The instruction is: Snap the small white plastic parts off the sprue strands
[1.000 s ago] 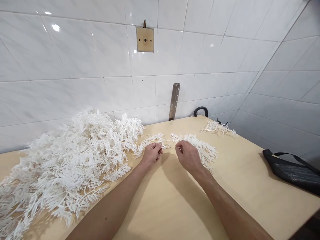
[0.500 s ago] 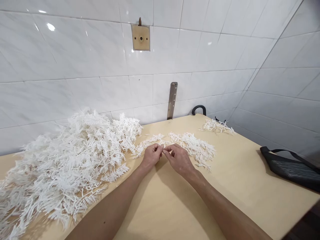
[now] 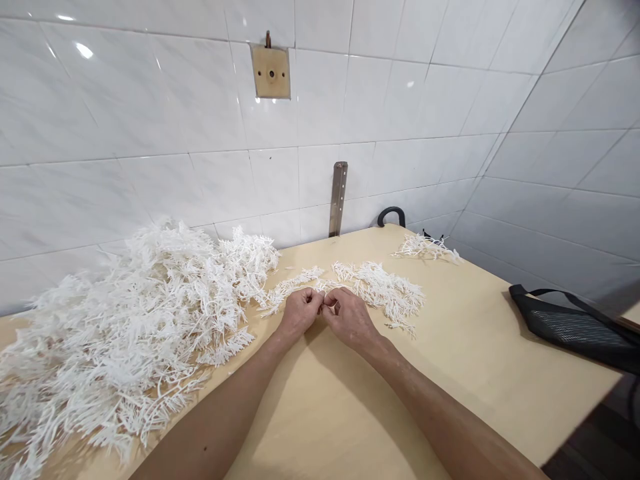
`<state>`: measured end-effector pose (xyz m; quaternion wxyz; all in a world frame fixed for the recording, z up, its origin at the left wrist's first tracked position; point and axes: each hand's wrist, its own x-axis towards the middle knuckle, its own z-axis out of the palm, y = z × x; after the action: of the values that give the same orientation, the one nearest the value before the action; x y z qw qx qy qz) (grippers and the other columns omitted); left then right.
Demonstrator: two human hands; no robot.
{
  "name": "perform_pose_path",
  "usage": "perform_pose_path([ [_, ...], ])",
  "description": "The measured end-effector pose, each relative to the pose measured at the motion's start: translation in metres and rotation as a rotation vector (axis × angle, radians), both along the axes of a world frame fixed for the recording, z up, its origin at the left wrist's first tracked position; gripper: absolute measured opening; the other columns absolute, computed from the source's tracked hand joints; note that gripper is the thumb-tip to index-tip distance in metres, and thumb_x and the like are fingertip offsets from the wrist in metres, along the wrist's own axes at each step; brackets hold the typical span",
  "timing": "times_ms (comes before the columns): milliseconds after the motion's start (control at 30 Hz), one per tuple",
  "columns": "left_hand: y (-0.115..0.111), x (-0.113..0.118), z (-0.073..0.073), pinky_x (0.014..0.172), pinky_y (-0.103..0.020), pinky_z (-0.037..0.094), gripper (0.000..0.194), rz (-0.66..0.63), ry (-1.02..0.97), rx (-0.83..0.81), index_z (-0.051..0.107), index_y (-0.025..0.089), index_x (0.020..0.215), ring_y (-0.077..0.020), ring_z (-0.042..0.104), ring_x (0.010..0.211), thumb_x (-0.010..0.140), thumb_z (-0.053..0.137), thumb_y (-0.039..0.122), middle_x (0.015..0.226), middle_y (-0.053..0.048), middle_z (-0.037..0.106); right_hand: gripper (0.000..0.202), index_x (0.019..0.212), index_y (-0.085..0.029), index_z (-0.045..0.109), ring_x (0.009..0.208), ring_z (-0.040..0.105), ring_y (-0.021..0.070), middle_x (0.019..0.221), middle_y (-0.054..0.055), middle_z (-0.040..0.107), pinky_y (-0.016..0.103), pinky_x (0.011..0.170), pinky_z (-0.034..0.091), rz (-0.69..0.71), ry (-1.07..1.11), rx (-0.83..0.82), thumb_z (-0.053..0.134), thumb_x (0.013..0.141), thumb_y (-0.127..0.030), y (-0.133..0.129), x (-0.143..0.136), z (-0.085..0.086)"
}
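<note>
My left hand (image 3: 301, 312) and my right hand (image 3: 350, 319) meet fingertip to fingertip just above the table. Both are closed in a pinch on a white plastic sprig (image 3: 327, 285), most of it hidden by the fingers. Behind and right of my right hand lies a small heap of white artificial foliage (image 3: 393, 290). Another loose white strand (image 3: 293, 285) stretches out behind my left hand. To the left rises a large pile of the same feathery white branches (image 3: 165, 320).
The tan tabletop (image 3: 330, 413) runs up to a tiled wall (image 3: 210, 113). At the back right are a few bare white stems (image 3: 427, 248) and a black curved handle (image 3: 391, 215). A black mesh bag (image 3: 565, 327) lies at the right edge. A metal bracket (image 3: 339, 200) stands against the wall.
The view has swung slightly to the right, so the scene sits further left. My hands stay together, with the right fingers drawn closer against the left ones.
</note>
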<state>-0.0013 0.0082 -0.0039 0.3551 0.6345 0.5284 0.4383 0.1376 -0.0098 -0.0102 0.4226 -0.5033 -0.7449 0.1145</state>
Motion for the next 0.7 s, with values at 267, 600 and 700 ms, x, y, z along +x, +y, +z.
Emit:
perform_pose_path([
  [267,0.003,0.0,-0.005,0.052,-0.024,0.027,0.029,0.01,0.029,0.05,0.042,0.019,0.051,-0.0105,0.036,0.054,0.076,0.051,0.031,0.051,0.004,0.042,0.016,0.064,-0.022,0.044,0.063,0.046,0.0148,0.065,0.0,0.052,0.026,0.058,0.036,0.093,0.003,0.067,0.049,0.075,-0.011,0.001,0.0,0.002],
  [600,0.002,-0.006,-0.001,0.049,-0.023,0.032,0.037,0.035,-0.188,-0.032,0.05,0.018,0.059,-0.0092,0.042,0.049,0.083,0.054,0.045,0.053,0.003,0.049,0.009,0.074,-0.021,0.055,0.059,0.054,0.0136,0.069,0.0,0.061,0.025,0.056,0.04,0.195,-0.022,-0.134,0.05,0.081,-0.019,-0.01,-0.001,0.018],
  [700,0.001,-0.005,-0.001,0.047,-0.022,0.032,0.037,0.01,-0.214,-0.073,0.055,0.018,0.062,-0.008,0.04,0.043,0.083,0.056,0.048,0.051,0.004,0.049,0.008,0.078,-0.02,0.058,0.063,0.058,0.0162,0.071,0.002,0.065,0.028,0.061,0.043,-0.063,0.018,-0.093,0.052,0.082,-0.024,0.007,0.029,0.022],
])
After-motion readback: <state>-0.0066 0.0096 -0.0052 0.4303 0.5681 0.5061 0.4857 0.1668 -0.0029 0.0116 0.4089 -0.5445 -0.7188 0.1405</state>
